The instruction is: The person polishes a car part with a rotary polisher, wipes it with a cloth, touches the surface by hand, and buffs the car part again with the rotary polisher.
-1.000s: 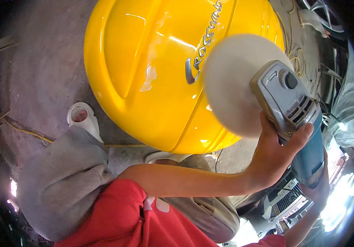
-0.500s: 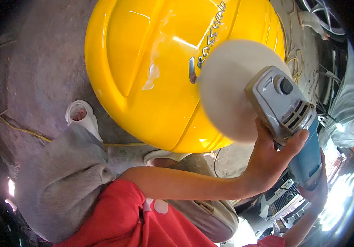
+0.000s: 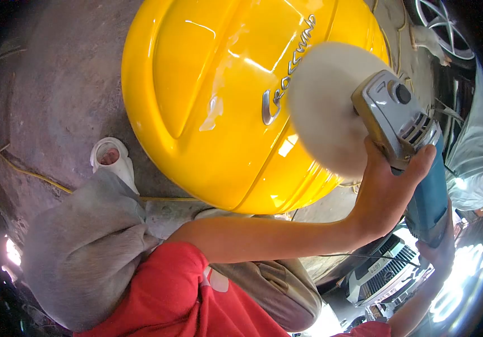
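Note:
A blue-and-silver angle polisher (image 3: 401, 115) with a round white pad (image 3: 328, 106), blurred by spinning, is held in both hands. My left hand (image 3: 390, 191) grips the polisher's metal head from below, thumb and fingers on either side. Wrapped around the rear of its blue body is my right hand (image 3: 440, 250), partly hidden by the tool. The pad overlaps the right part of a glossy yellow rounded cover (image 3: 224, 163); whether it touches the surface cannot be told. Silver "Crosswind" lettering (image 3: 269, 106) lies just left of the pad. Whitish smears mark the yellow surface.
A yellow cord (image 3: 39, 178) runs across the concrete floor (image 3: 56, 84). At upper right is a wheel (image 3: 446, 28) beside another person's foot (image 3: 429, 42). A vehicle's front grille (image 3: 384, 269) shows at lower right. My own white shoe (image 3: 112, 160) is at left.
The polisher and both hands have shifted up and right in view, uncovering more of the lettering and the yellow surface below it. The cover appears slightly lower and further right.

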The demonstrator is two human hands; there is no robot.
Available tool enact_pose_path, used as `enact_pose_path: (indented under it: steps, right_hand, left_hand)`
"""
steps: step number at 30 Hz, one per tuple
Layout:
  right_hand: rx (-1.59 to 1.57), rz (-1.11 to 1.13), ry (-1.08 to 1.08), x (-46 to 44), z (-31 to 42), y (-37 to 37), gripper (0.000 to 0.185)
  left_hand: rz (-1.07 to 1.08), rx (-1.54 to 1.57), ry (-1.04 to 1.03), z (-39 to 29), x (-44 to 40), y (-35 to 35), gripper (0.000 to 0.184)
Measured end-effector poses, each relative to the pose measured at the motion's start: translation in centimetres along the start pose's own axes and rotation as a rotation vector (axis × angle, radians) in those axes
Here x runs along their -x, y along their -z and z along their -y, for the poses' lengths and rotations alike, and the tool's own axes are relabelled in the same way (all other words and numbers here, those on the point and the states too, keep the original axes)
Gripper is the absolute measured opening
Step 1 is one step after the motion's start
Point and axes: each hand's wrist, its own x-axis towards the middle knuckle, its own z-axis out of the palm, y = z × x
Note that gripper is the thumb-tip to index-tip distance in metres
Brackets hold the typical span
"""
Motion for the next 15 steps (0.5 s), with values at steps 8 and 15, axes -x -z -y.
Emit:
enact_pose_path:
  steps: [8, 15]
  right_hand:
    - [0.06, 0.013, -0.056, 1.5, 4.4, -1.5, 0.122]
    - [-0.252, 0.068, -0.093, 8.9, 4.9, -3.5, 0.119]
  left_hand:
    - [-0.011, 0.008, 0.04, 0.0, 1.5, -0.2, 0.074]
    - [-0.001, -0.023, 0.199, 0.4, 6.3, 0.5, 0.075]
